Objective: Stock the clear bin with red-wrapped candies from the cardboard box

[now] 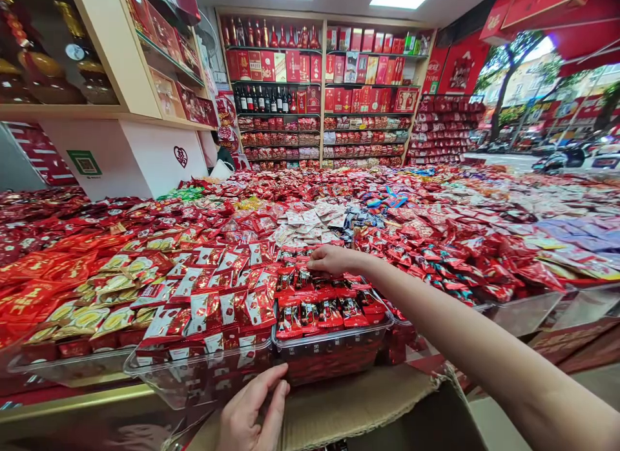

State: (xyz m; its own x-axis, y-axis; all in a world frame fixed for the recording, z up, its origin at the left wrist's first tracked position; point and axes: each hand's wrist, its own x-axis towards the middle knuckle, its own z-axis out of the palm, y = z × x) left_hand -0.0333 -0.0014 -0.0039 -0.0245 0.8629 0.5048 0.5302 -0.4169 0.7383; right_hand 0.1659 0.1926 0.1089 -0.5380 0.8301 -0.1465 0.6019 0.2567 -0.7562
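Note:
Red-and-black candy packets (320, 313) stand in neat rows inside a clear plastic bin (334, 341). My right hand (333, 260) reaches over to the bin's back rows, fingers pinched together on a candy packet there; the packet is mostly hidden by the fingers. Low in front, my left hand (256, 409) is by the bin's front wall, thumb and index finger apart and nothing visible between them. Below the bin is an open cardboard box (349, 406), its flap raised against the display. A few dark packets show at its bottom edge.
A neighbouring clear bin (194, 367) on the left holds red-and-white packets (206, 309). White packets (310, 221) lie behind the rows. Heaps of wrapped sweets cover the wide counter. Shelves (322, 83) with bottles and red boxes line the back wall; a white pillar (145, 154) stands left.

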